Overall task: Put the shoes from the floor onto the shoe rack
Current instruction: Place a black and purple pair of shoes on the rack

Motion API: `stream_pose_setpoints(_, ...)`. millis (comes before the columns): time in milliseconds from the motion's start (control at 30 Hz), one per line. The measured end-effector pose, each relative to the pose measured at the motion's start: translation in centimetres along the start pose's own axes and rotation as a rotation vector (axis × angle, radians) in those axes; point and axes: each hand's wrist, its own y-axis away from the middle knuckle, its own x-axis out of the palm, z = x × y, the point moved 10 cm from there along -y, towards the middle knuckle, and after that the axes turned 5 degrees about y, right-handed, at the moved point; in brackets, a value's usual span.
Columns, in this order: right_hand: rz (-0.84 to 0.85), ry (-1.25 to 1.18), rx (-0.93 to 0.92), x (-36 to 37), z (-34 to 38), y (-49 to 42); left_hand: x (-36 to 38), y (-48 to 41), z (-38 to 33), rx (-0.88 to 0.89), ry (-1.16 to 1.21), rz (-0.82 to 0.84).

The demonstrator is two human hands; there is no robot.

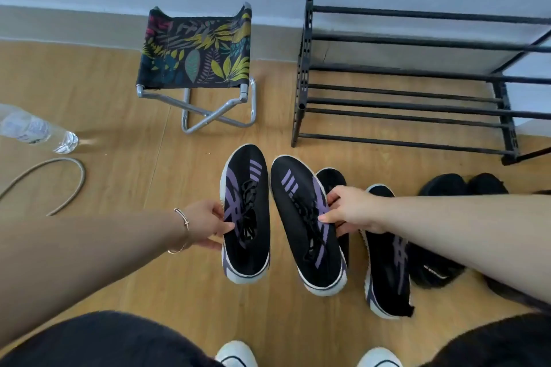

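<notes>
The left hand (208, 225) grips a black and purple shoe (246, 213) by its side edge, thumb on top and fingers under the sole. The right hand (350, 210) grips a matching second shoe (307, 226) the same way, by its right edge near the laces. Both shoes are held side by side between the hands, toes pointing away from the person, close together but not clearly touching.

Under and just right of the right hand, another black and purple pair (386, 271) lies on the floor (119, 173), partly hidden by the held shoe and the forearm. Farther right of it sit dark black shoes (462, 185).

Beyond the right hand stands the black shoe rack (402, 92), its bars bare. Beyond the left hand is a folding stool (196, 50) with leaf-print fabric. Far left of the left hand lie a plastic bottle (35, 128) and a curved cord (56, 179).
</notes>
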Motion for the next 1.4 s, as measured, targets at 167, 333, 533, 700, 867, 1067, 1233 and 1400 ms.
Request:
stream_pose_setpoints(167,-0.062,-0.227,-0.029,-5.5,-4.5,3.4,6.8,1.9,-2.0,0.016,0.018,0.118)
stream_pose_setpoints(333,-0.142,-0.472,-0.114,-8.3,-7.5,4.6,11.8,0.8,-5.1,0.088,0.02,0.093)
stream_pose_setpoints(533,-0.277,-0.496,-0.195,-13.8,-7.6,3.5,13.9,-2.8,-10.6,0.176,0.055,0.036)
stream_pose_setpoints(700,-0.376,-0.416,-0.247,-18.2,-5.9,1.5,14.4,-5.7,-14.4,0.196,0.184,-0.011)
stream_pose_setpoints(867,-0.418,-0.407,-0.257,-20.3,-4.7,-0.4,14.5,-7.2,-16.3,0.211,0.263,-0.079)
stream_pose_setpoints(1067,-0.479,-0.426,-0.256,-20.4,-4.9,-2.0,14.4,-8.4,-17.2,0.253,0.275,-0.135)
stream_pose_setpoints(1233,-0.394,-0.471,-0.193,-18.9,-5.7,-2.3,14.9,-9.0,-16.6,0.256,0.216,-0.108)
stream_pose_setpoints(1400,-0.316,-0.455,-0.157,-16.7,-7.4,-1.6,15.1,-8.9,-13.8,0.227,0.263,-0.102)
